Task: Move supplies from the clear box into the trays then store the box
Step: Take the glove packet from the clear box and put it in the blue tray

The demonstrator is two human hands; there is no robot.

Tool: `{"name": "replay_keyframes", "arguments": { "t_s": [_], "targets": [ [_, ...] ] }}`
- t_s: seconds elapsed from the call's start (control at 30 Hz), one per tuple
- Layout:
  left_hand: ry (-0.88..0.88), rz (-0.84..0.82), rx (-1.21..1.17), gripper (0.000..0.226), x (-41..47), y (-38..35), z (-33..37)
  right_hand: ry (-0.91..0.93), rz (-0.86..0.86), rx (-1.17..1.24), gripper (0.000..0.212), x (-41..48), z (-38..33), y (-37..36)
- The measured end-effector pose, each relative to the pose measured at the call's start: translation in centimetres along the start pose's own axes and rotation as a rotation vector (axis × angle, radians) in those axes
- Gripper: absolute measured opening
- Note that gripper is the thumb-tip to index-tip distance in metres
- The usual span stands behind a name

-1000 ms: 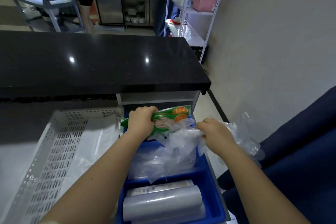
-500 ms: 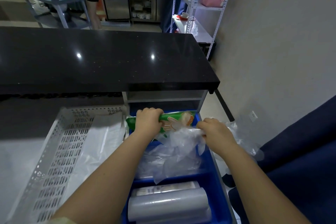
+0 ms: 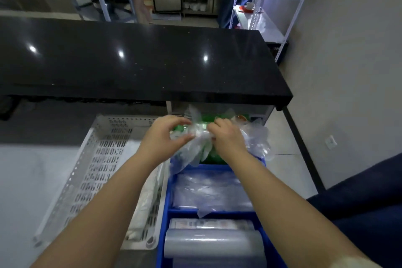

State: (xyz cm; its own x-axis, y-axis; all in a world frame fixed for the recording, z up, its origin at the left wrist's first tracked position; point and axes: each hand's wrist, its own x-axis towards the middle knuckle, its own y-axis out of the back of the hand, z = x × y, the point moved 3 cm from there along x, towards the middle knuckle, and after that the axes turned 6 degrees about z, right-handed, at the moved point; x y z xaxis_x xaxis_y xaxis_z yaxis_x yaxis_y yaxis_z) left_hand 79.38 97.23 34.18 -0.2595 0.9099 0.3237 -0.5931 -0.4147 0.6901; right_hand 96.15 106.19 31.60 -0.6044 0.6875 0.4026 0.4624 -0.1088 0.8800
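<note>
- Black counter (image 3: 139, 65): lies lower in the view than a second ago, so the head has tipped downward.
- White perforated tray (image 3: 65, 191): just beside the blue tray, on its left, placed as before.
- Blue tray (image 3: 165, 202): a film roll (image 3: 213, 248) sits in the nearest compartment.
- Clear plastic bundle (image 3: 201, 139): gathered above the far compartment, between both hands.
- Green packet (image 3: 208, 118): earlier gripped, now lying in the far compartment beneath the bundle.
- Left hand (image 3: 165, 135): has let go of the packet and now pinches the bundle.
- Right hand (image 3: 228, 137): fingers curled round the bundle, unchanged.
- Assessment: the packet appears delivered and the bundle is to be settled next. The clear box is not in view.
</note>
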Motion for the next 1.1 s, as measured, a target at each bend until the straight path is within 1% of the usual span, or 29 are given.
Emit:
{"name": "replay_keyframes", "arguments": {
  "t_s": [0.1, 0.17, 0.23, 0.27, 0.37, 0.43, 0.47, 0.5, 0.53, 0.6, 0.63, 0.67, 0.73, 0.77, 0.83, 0.93, 1.0, 1.1],
  "targets": [
    [0.004, -0.08, 0.159, 0.051, -1.9, -1.5, -1.7, 0.021, -0.025, 0.073, 0.027, -0.4, -0.4, -2.8],
    [0.012, -0.116, 0.221, 0.054, -2.1, -2.9, -2.2, -0.005, -0.031, 0.14, 0.029, -0.9, 0.1, -3.8],
    [-0.02, -0.157, 0.278, 0.05, -1.9, -4.7, -1.9, -0.082, -0.064, 0.208, 0.028, -1.2, 0.9, -4.2],
    [-0.039, -0.17, 0.297, 0.045, -1.8, -5.6, -1.6, -0.117, -0.113, 0.228, 0.03, -1.4, 1.3, -4.3],
    [-0.071, -0.2, 0.359, 0.031, -1.5, -7.7, -1.0, -0.15, -0.342, 0.334, 0.05, -2.0, 2.7, -3.5],
    [-0.101, -0.216, 0.416, 0.024, -1.1, -8.5, -0.9, -0.174, -0.422, 0.427, 0.062, -2.7, 4.1, -1.9],
    [-0.106, -0.225, 0.444, 0.023, -0.9, -8.7, -0.9, -0.201, -0.417, 0.449, 0.065, -3.2, 5.0, -0.9],
    [-0.106, -0.241, 0.475, 0.023, -0.7, -8.9, -1.1, -0.222, -0.37, 0.436, 0.064, -3.6, 5.9, 0.1],
    [-0.101, -0.26, 0.501, 0.022, -0.6, -9.0, -1.2, -0.231, -0.288, 0.375, 0.06, -4.1, 6.9, 0.9],
    [-0.088, -0.306, 0.515, 0.023, -0.4, -9.3, -1.4, -0.227, -0.141, 0.169, 0.049, -4.9, 8.1, 1.9],
    [-0.081, -0.334, 0.5, 0.026, -0.4, -9.3, -1.4, -0.222, -0.135, 0.083, 0.048, -5.1, 8.3, 1.8],
    [-0.075, -0.359, 0.481, 0.03, -0.4, -9.3, -1.4, -0.228, -0.179, 0.039, 0.051, -5.4, 8.4, 1.3],
    [-0.076, -0.407, 0.478, 0.04, -0.6, -8.8, -1.6, -0.245, -0.3, 0.029, 0.058, -5.8, 8.4, 0.1],
    [-0.076, -0.439, 0.492, 0.043, -0.7, -8.5, -1.8, -0.25, -0.316, 0.031, 0.058, -5.9, 8.4, -0.3],
    [-0.08, -0.508, 0.543, 0.047, -0.9, -7.5, -2.4, -0.267, -0.288, 0.035, 0.056, -5.9, 8.6, -0.7],
    [-0.153, -0.565, 0.629, 0.04, -0.9, -6.8, -2.7, -0.279, -0.302, 0.018, 0.05, -5.8, 8.5, -1.2],
    [-0.191, -0.547, 0.657, 0.033, -0.6, -7.2, -2.3, -0.268, -0.303, 0.024, 0.042, -5.6, 8.2, -1.7],
    [-0.167, -0.489, 0.606, 0.024, -0.3, -8.7, -1.6, -0.26, -0.285, 0.089, 0.032, -4.9, 7.4, -2.5]
  ]
}}
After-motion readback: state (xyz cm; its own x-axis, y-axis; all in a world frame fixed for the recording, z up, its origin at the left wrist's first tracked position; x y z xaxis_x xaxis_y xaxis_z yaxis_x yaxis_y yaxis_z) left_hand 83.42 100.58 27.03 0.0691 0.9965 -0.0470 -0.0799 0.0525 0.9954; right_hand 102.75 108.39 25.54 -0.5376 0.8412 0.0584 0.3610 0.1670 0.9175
